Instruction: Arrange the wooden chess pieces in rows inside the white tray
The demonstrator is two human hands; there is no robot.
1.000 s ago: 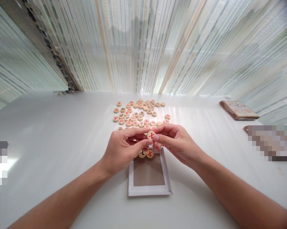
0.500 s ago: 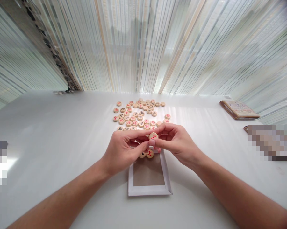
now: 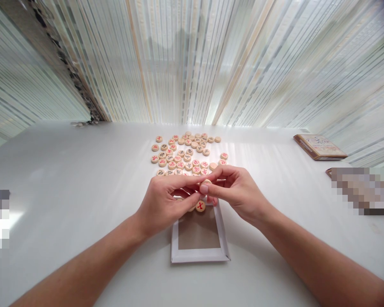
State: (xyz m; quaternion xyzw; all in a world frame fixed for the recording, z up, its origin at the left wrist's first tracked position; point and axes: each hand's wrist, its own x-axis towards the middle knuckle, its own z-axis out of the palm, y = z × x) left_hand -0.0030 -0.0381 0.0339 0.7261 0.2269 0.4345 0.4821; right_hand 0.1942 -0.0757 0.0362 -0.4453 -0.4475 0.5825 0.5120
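Note:
My right hand (image 3: 239, 189) pinches a round wooden Chinese chess piece (image 3: 207, 182) between thumb and fingers. My left hand (image 3: 166, 198) meets it from the other side, its fingertips closed at the piece's left edge. The right thumb covers much of the piece, so its character is hidden. Just below the hands lies a shallow white box tray (image 3: 200, 256) with a brown bottom. A piece with a red character (image 3: 200, 206) rests near its far end, and other pieces there are partly hidden behind my left hand.
Beyond my hands, many loose Chinese chess pieces (image 3: 180, 165) with red or black characters spread over the white table (image 3: 83, 179); some show blank faces. A flat box (image 3: 321, 147) lies at the far right, with a blurred-out object (image 3: 364, 187) nearer. A string curtain (image 3: 179, 64) hangs behind.
The piece between my hands has turned, and my right thumb now covers its red character. My left thumb has shifted slightly right, hiding more of the black-marked piece in the tray.

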